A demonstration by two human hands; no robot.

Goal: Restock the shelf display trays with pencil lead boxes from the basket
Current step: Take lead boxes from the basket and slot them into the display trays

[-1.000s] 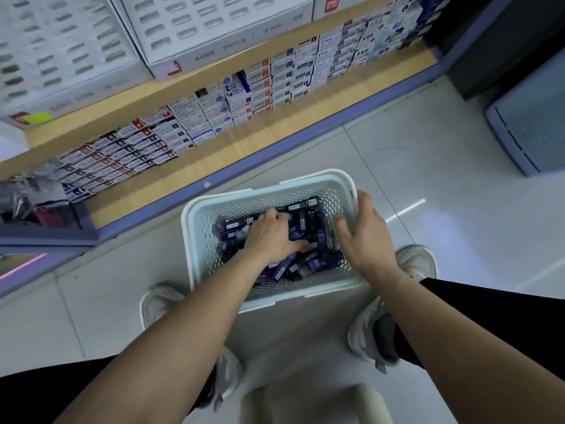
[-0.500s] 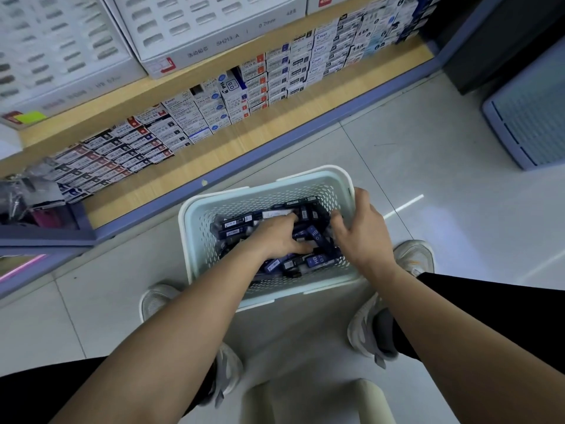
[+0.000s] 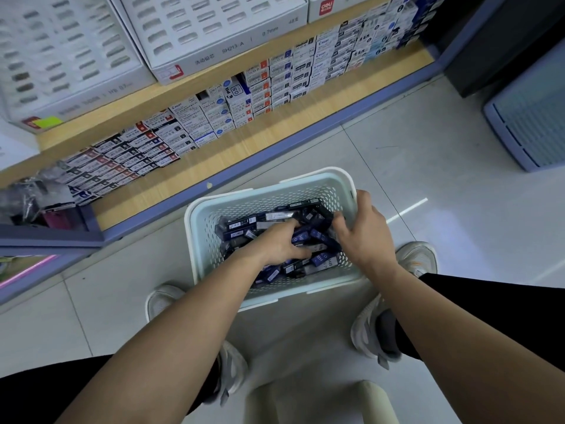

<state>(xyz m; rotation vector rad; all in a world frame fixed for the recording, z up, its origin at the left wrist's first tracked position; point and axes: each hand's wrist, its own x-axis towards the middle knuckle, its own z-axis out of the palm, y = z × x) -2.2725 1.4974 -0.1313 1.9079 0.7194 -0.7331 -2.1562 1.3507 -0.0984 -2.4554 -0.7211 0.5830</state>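
Since the pencil lead boxes (image 3: 318,237) lie in a loose heap in the basket (image 3: 195,228) and none is in the air or on its way up, the restocking looks to be at its gathering step, with the placing yet to do. The white display trays (image 3: 214,26) stand on the shelf (image 3: 305,96) at about 11 o'clock from the basket, well apart from both hands. Their slots are too blurred to tell which are filled.

The left hand (image 3: 281,243) lies palm down on the heap, its fingers (image 3: 293,223) curled and pressed in among the boxes. The right hand (image 3: 363,234) comes in from 3 o'clock, its thumb raised beside the basket's rim and its fingers (image 3: 337,223) bent down into the pile. Dark blue boxes marked HB lie between the two hands, at 3 o'clock from the left fingers and 8 o'clock from the right ones, touching both. More boxes are hidden under the left palm. The fingertips are buried, so I cannot tell whether either hand actually grips a box.
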